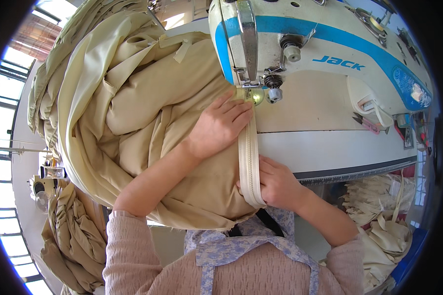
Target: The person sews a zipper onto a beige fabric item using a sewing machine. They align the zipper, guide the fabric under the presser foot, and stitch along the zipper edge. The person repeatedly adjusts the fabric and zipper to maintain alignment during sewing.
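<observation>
A heap of cream fabric (133, 98) covers the table's left. The left hand (216, 125) lies flat on it, grasping nothing, beside the zipper tape (249, 162) feeding under the presser foot (248, 87). The right hand (278, 183) pinches the tape's near end, seemingly mid-seam. Next, both must guide it straight. No containers show.

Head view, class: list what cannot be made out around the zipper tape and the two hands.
- Needle: hidden behind the presser foot.
- Zipper tape lower end: covered by the right hand.
- Left hand palm: pressed onto the beige fabric.
- Scissors: too small.
</observation>
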`<action>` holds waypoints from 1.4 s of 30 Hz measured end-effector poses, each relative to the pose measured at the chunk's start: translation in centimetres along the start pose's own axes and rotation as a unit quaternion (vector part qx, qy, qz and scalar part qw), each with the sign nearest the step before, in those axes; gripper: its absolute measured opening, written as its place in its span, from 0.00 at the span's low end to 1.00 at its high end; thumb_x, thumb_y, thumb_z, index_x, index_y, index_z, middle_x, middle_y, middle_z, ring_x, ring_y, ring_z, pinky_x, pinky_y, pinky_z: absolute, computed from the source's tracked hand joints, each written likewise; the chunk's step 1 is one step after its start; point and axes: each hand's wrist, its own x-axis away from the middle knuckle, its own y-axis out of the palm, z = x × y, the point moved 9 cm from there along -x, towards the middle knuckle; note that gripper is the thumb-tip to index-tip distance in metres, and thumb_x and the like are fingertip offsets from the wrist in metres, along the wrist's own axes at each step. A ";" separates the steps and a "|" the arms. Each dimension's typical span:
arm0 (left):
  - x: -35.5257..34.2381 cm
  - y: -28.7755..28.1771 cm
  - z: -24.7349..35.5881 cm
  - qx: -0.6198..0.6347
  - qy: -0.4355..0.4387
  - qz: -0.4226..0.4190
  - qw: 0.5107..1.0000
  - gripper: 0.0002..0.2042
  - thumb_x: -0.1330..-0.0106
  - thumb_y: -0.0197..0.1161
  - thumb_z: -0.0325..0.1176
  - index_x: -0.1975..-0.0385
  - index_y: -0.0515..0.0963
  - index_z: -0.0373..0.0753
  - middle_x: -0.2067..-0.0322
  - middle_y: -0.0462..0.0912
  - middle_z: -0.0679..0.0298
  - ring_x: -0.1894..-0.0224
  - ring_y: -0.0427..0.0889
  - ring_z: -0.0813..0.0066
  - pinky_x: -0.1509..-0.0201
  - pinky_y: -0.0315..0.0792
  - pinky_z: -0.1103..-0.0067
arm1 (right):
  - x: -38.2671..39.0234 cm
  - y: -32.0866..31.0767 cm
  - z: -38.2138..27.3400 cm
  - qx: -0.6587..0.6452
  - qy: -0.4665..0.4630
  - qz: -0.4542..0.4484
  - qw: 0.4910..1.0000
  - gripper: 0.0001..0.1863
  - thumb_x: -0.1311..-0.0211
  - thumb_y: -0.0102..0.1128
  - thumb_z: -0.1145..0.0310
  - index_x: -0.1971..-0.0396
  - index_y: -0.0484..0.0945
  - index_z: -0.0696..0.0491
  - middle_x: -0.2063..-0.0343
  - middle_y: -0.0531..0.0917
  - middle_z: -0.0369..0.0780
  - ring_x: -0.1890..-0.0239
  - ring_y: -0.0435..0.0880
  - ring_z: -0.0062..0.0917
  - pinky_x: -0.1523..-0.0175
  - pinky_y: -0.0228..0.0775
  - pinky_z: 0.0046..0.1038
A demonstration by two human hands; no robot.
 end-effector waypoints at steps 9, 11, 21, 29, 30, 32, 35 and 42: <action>5.0 -4.0 -0.2 0.184 -0.269 0.127 0.937 0.11 0.31 0.63 0.22 0.50 0.82 0.32 0.49 0.87 0.52 0.52 0.88 0.54 0.50 0.83 0.71 | 3.1 0.3 -1.0 -0.240 0.038 0.005 0.970 0.19 0.47 0.71 0.70 0.53 0.88 0.49 0.54 0.89 0.36 0.51 0.88 0.30 0.41 0.82 0.33; 3.5 -5.0 -0.5 0.178 -0.238 0.135 0.945 0.10 0.32 0.63 0.21 0.52 0.82 0.33 0.51 0.88 0.54 0.53 0.88 0.55 0.51 0.82 0.70 | 2.9 0.4 -0.6 -0.268 0.031 0.009 0.963 0.19 0.45 0.72 0.67 0.52 0.88 0.46 0.54 0.89 0.34 0.50 0.88 0.28 0.42 0.82 0.31; 2.5 -1.2 3.5 0.050 -0.029 0.039 0.998 0.10 0.40 0.73 0.38 0.63 0.84 0.42 0.58 0.89 0.68 0.52 0.87 0.71 0.38 0.72 0.62 | 2.6 0.2 -0.3 -0.267 0.042 -0.016 0.963 0.19 0.43 0.72 0.67 0.50 0.87 0.43 0.56 0.90 0.34 0.52 0.88 0.30 0.45 0.84 0.33; 2.7 -0.5 2.9 0.035 -0.017 0.044 0.998 0.11 0.41 0.70 0.36 0.61 0.84 0.40 0.58 0.89 0.68 0.52 0.87 0.70 0.39 0.71 0.63 | 1.8 -0.1 0.0 -0.261 0.060 -0.025 0.963 0.17 0.43 0.72 0.68 0.51 0.88 0.44 0.59 0.90 0.35 0.55 0.89 0.31 0.42 0.83 0.34; 2.6 -0.3 2.5 0.034 -0.013 0.042 0.998 0.11 0.41 0.69 0.36 0.60 0.84 0.40 0.57 0.89 0.68 0.52 0.87 0.70 0.39 0.71 0.63 | 1.5 -0.2 0.2 -0.255 0.063 -0.026 0.965 0.17 0.42 0.71 0.68 0.51 0.88 0.44 0.60 0.90 0.35 0.55 0.89 0.31 0.41 0.83 0.34; 2.4 0.1 1.7 0.028 -0.005 0.044 0.999 0.11 0.40 0.68 0.36 0.60 0.84 0.40 0.57 0.89 0.68 0.52 0.87 0.71 0.39 0.71 0.64 | 0.9 -0.2 0.6 -0.251 0.077 -0.028 0.965 0.17 0.43 0.71 0.69 0.52 0.88 0.45 0.61 0.90 0.36 0.55 0.89 0.31 0.42 0.83 0.35; 1.8 0.5 0.7 0.020 0.000 0.049 0.999 0.10 0.38 0.70 0.38 0.61 0.84 0.42 0.58 0.89 0.70 0.52 0.88 0.72 0.39 0.71 0.64 | 0.3 0.0 1.5 -0.238 0.091 -0.020 0.967 0.16 0.43 0.71 0.70 0.53 0.88 0.45 0.63 0.90 0.36 0.56 0.89 0.32 0.43 0.83 0.35; 0.4 1.2 -2.3 0.021 0.044 0.064 0.997 0.09 0.38 0.70 0.36 0.60 0.84 0.43 0.55 0.89 0.71 0.52 0.86 0.73 0.42 0.73 0.66 | -1.1 0.0 3.0 -0.272 0.128 -0.033 0.953 0.16 0.48 0.68 0.73 0.56 0.86 0.52 0.63 0.89 0.38 0.56 0.87 0.37 0.48 0.81 0.36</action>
